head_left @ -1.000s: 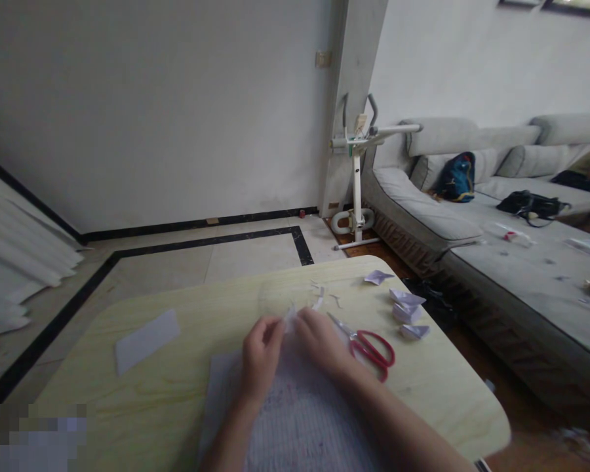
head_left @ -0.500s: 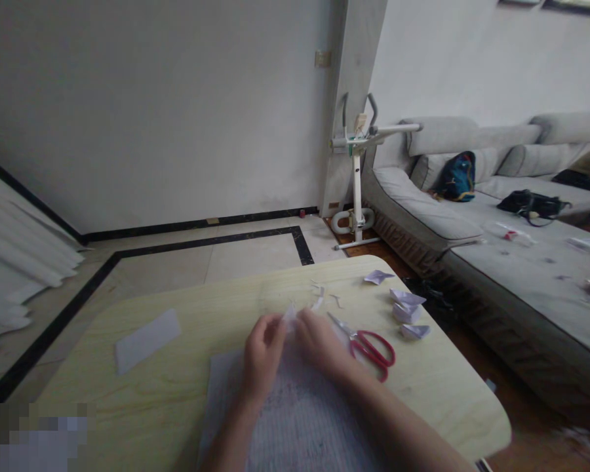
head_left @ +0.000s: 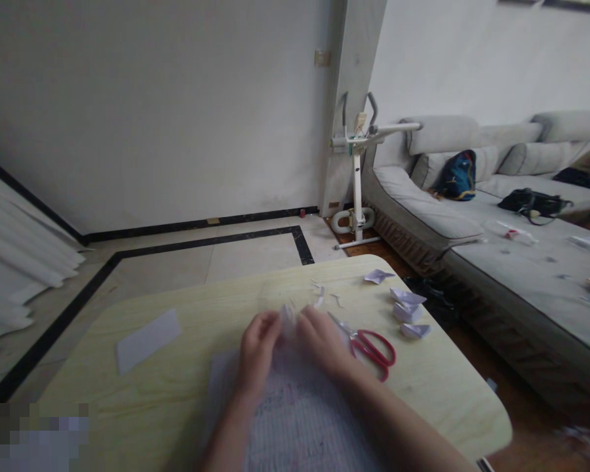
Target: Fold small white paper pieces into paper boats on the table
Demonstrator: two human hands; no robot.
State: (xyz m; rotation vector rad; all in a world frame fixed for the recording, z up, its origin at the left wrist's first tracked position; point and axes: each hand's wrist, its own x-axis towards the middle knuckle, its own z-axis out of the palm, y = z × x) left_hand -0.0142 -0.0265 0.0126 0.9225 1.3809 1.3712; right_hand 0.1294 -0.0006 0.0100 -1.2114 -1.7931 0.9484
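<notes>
Between my two hands is a small folded piece of white paper (head_left: 287,320), a little blurred. My left hand (head_left: 259,341) pinches its left side with fingers closed. On the other side my right hand (head_left: 318,333) has its fingers closed against the paper, partly hidden behind the knuckles. Below my wrists lies a lined sheet with handwriting (head_left: 295,419). Red-handled scissors (head_left: 373,347) rest just right of my right hand. Thin paper scraps (head_left: 320,295) are scattered beyond my fingers.
Several folded paper shapes (head_left: 407,303) sit along the right edge of the wooden table (head_left: 152,419). A blank paper rectangle (head_left: 148,341) lies on the left. A grey sofa (head_left: 521,282) and a white exercise machine (head_left: 356,183) stand beyond the table.
My hands have moved slightly apart, the left one a little leftward. The folded paper between them now stands more upright and shows more. Other things stay put.
</notes>
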